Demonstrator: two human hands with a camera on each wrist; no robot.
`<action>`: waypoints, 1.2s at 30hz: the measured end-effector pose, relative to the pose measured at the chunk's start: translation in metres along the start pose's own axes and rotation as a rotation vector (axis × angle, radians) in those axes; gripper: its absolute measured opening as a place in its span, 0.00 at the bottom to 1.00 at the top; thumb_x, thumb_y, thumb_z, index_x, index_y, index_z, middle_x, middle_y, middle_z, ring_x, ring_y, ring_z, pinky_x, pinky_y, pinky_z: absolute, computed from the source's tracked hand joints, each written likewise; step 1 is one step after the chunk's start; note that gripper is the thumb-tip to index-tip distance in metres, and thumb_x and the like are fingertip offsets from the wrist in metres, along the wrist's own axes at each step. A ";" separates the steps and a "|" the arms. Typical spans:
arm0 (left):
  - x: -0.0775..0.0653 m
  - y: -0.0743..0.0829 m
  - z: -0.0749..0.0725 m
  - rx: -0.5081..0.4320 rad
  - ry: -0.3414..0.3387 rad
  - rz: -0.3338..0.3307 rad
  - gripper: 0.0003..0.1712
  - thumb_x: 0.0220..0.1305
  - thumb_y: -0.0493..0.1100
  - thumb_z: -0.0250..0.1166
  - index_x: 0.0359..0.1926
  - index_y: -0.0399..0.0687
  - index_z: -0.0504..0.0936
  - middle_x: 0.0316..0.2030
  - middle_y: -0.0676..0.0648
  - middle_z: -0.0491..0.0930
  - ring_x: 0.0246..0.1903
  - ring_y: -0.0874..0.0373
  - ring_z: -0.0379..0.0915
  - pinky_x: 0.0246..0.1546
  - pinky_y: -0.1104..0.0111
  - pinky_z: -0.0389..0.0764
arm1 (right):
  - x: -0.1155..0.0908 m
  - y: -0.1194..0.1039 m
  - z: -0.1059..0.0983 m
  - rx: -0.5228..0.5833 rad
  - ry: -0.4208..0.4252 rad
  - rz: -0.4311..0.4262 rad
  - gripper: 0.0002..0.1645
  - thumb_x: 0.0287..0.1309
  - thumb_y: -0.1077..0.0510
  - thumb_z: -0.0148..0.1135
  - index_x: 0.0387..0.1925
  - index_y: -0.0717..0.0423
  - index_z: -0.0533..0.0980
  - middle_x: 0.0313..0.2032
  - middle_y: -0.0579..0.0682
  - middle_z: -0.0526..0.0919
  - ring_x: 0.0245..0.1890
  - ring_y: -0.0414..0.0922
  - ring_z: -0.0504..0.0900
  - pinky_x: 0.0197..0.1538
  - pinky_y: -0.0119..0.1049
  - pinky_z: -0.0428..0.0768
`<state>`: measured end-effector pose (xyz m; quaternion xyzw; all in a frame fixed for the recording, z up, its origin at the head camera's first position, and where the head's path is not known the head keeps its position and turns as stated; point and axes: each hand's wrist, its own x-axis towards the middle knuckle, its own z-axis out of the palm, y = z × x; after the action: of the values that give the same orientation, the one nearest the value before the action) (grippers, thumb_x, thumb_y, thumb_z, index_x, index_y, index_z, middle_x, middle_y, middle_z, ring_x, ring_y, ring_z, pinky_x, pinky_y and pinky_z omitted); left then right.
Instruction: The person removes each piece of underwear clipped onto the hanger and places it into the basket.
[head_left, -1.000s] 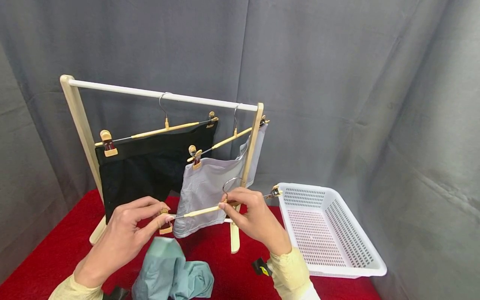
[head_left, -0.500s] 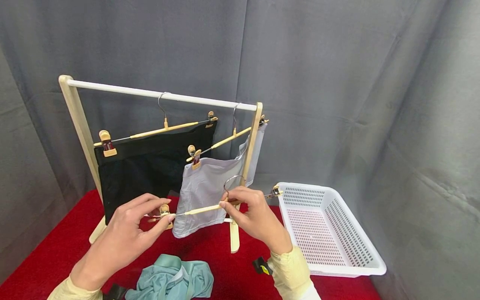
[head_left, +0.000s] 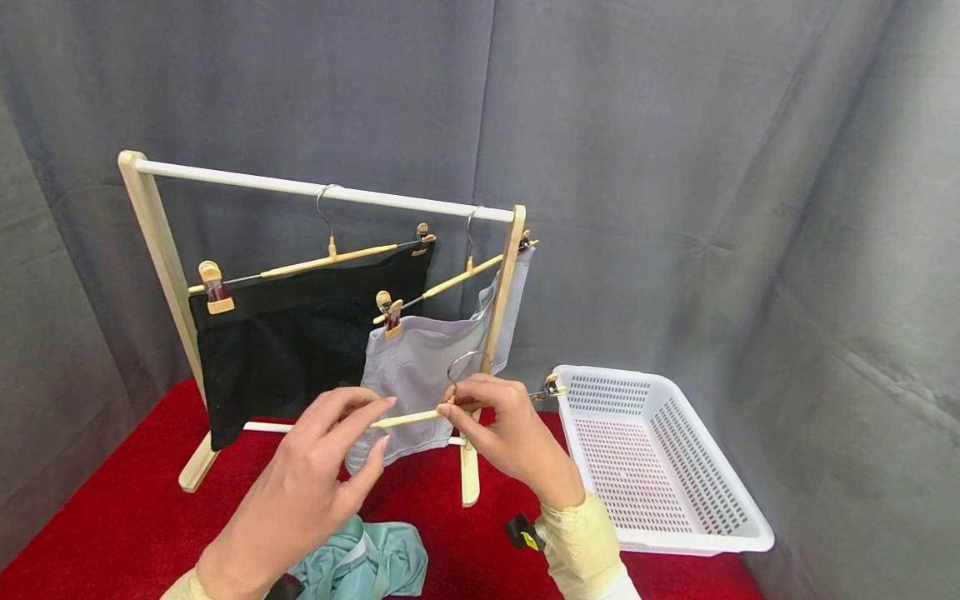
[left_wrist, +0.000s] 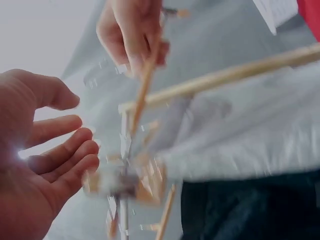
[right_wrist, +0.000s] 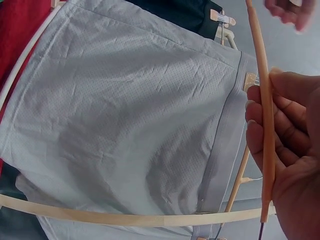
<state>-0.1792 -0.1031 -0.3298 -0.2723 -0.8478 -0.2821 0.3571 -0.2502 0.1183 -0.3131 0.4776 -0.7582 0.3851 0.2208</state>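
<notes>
My right hand [head_left: 510, 433] pinches a clip hanger [head_left: 408, 418] near its metal hook, thumb in front and fingers behind the wooden bar. In the right wrist view the bar runs across the curled fingers. My left hand [head_left: 315, 479] is beside the hanger's left end, thumb and fingers apart and holding nothing. The left wrist view shows a blurred clip [left_wrist: 150, 182] at that end, next to the spread fingers. A teal crumpled garment [head_left: 386, 567] lies on the red cloth below, partly hidden by the left hand.
Behind the hands stands a wooden rack with a white rail [head_left: 255, 177]. A black garment [head_left: 292, 350] and light grey shorts [head_left: 420, 354] hang there from clip hangers. At the right is a white perforated basket [head_left: 697, 454]. Red cloth [head_left: 112, 508] covers the table.
My left hand has let go of the hanger's left end and shifted right. The teal garment has dropped from near that end into a crumpled heap. The right hand keeps its grip.
</notes>
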 end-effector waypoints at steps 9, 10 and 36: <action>0.011 0.009 0.027 -0.018 -0.100 -0.003 0.28 0.45 0.43 0.71 0.52 0.52 0.78 0.49 0.54 0.73 0.46 0.66 0.65 0.39 0.74 0.77 | -0.001 0.000 0.005 0.029 0.000 0.011 0.07 0.51 0.62 0.63 0.34 0.58 0.78 0.30 0.50 0.80 0.30 0.38 0.78 0.36 0.29 0.79; 0.012 0.008 0.029 -0.014 -0.104 -0.009 0.28 0.44 0.43 0.72 0.51 0.52 0.78 0.48 0.54 0.74 0.45 0.66 0.66 0.39 0.74 0.77 | 0.000 0.000 0.006 0.037 0.000 0.014 0.07 0.50 0.63 0.64 0.34 0.59 0.78 0.31 0.50 0.80 0.31 0.38 0.79 0.38 0.30 0.79; 0.016 -0.019 0.031 0.002 -0.079 -0.148 0.18 0.42 0.37 0.73 0.40 0.48 0.84 0.36 0.52 0.79 0.31 0.63 0.71 0.31 0.72 0.79 | -0.010 0.000 0.016 -0.036 0.358 -0.288 0.11 0.46 0.71 0.59 0.34 0.60 0.77 0.29 0.51 0.79 0.31 0.41 0.75 0.34 0.32 0.76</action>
<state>-0.2153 -0.0909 -0.3412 -0.2195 -0.8793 -0.2961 0.3017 -0.2455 0.1113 -0.3300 0.5011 -0.6376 0.4147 0.4127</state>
